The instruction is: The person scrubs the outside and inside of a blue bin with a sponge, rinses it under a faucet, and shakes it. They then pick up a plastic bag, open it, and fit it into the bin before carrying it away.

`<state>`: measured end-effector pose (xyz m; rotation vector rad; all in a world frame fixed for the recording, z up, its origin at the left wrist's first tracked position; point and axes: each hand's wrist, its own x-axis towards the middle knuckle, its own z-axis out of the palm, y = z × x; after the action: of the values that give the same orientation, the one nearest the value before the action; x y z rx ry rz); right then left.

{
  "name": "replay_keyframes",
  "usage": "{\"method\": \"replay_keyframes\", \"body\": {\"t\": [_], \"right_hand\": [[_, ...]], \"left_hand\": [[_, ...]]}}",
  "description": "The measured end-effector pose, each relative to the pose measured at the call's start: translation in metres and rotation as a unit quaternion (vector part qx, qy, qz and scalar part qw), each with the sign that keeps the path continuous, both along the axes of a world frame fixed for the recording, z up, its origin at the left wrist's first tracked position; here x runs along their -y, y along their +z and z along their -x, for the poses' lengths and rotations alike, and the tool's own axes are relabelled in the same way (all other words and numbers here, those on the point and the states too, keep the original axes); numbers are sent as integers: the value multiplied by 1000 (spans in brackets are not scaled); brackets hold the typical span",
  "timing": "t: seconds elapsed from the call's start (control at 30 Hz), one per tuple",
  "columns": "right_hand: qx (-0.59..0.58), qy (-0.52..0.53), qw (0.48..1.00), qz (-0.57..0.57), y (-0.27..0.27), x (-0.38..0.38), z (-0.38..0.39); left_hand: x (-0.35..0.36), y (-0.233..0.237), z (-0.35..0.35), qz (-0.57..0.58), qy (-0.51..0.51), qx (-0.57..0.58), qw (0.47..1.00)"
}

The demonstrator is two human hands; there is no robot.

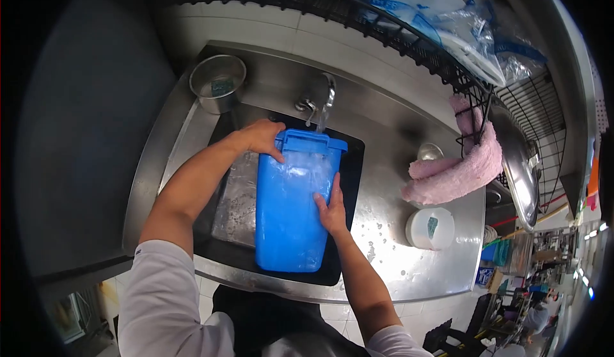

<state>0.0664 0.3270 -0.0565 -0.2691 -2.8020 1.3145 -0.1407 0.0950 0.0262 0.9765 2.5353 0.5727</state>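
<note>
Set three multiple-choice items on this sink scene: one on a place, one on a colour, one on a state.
1. Where is the left hand?
A. On the top edge of the blue bin
B. Hanging at the person's side
C. Raised overhead

2. What colour is the towel that hangs from the wire rack?
A. Green
B. Pink
C. Yellow

3. What is the state of the tap?
A. Shut off and dry
B. Running, with water falling onto the bin
C. Wrapped in a cloth

Answers:
1. A, since its fingers close over the bin's rim, while the right hand holds the bin's side.
2. B, since the towel draped at the rack's end is plainly pink.
3. B, since a stream drops from the spout onto the bin's top.
</note>
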Motion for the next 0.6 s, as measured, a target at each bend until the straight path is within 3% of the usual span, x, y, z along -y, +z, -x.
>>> {"method": "replay_keyframes", "body": {"t": [0.1,0.27,0.47,0.5,0.53,0.6], "right_hand": [[-8,-34,999,8,-1,0,14],[-19,-7,998,-65,1,-6,73],[-10,-24,994,103,33,20,158],[14,-64,958,277,43,25,164],[40,-103,891,440,49,30,170],[63,-95,895,430,62,22,178]], "left_hand": [[4,15,-10,32,-13,16,999],[24,18,-27,13,141,-36,989],[41,8,-38,6,148,-9,989],[40,9,-41,4,154,-4,988],[37,13,-42,0,167,-14,986],[36,8,-44,-7,188,-18,982]]}}
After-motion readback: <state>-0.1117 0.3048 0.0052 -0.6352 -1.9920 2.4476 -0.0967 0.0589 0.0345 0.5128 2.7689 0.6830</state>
